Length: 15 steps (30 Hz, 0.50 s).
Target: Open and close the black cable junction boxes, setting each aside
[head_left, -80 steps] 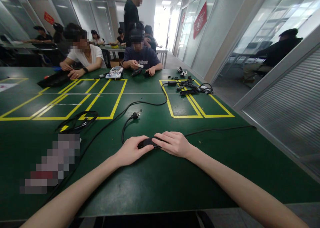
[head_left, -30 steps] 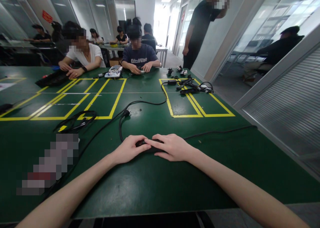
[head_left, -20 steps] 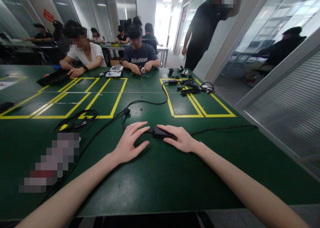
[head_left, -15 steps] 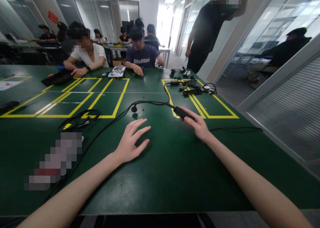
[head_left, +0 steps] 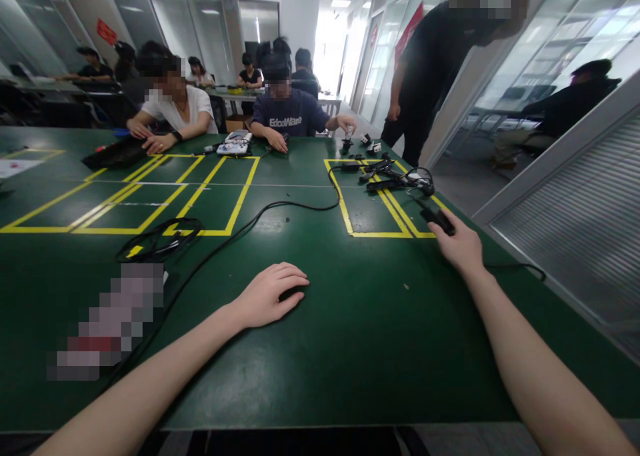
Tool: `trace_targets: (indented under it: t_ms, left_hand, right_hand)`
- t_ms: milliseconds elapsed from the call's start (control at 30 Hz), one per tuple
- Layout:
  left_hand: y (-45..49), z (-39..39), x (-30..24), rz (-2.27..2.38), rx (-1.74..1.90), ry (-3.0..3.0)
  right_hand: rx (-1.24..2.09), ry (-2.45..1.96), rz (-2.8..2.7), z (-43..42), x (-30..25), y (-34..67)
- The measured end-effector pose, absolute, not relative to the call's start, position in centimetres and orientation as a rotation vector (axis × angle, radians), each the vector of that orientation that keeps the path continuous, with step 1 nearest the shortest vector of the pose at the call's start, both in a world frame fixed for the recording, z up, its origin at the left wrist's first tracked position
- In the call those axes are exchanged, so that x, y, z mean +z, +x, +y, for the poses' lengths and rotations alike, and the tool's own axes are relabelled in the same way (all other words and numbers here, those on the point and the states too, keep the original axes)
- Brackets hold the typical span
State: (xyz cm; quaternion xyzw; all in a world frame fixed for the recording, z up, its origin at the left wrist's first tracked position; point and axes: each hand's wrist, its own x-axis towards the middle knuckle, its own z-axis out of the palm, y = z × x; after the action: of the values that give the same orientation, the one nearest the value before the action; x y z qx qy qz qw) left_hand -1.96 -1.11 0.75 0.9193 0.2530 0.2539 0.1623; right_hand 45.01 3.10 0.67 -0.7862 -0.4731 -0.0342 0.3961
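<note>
My right hand (head_left: 464, 246) is closed around a black power adapter (head_left: 439, 221). It is at the right, over the front right corner of a yellow-taped rectangle, and the fingers hide part of the adapter. Just beyond it lies a pile of black adapters and cables (head_left: 387, 176). My left hand (head_left: 273, 296) rests palm down on the green table (head_left: 325, 369), fingers loosely extended and holding nothing. A long black cable (head_left: 220, 246) curves across the table beyond and to the left of that hand.
To the left lie a coiled black cable (head_left: 159, 239) and a blurred-out flat object (head_left: 115, 316). Across the table, two seated people work near a black tray (head_left: 117, 153) and a white device (head_left: 235, 143). One person's hand (head_left: 345, 123) reaches small black plugs (head_left: 346, 145). A standing person (head_left: 425, 69) is behind.
My right hand has moved right with the adapter, and its cord and round plug have left the middle of the table. My left hand has lowered slightly, its fingers closer together.
</note>
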Motion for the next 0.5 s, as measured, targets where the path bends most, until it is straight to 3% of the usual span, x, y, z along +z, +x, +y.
trace_targets:
  t_ms: [167,500]
  left_hand:
    - [-1.9,-1.3,1.0,0.729,0.707,2.615]
    - [-2.0,-1.3,1.0,0.741,0.706,2.618]
  right_hand:
    - [-0.039,-2.27,-1.335,3.5,-0.5,45.4]
    - [-0.104,-2.086,-1.298,4.2,-1.8,47.0]
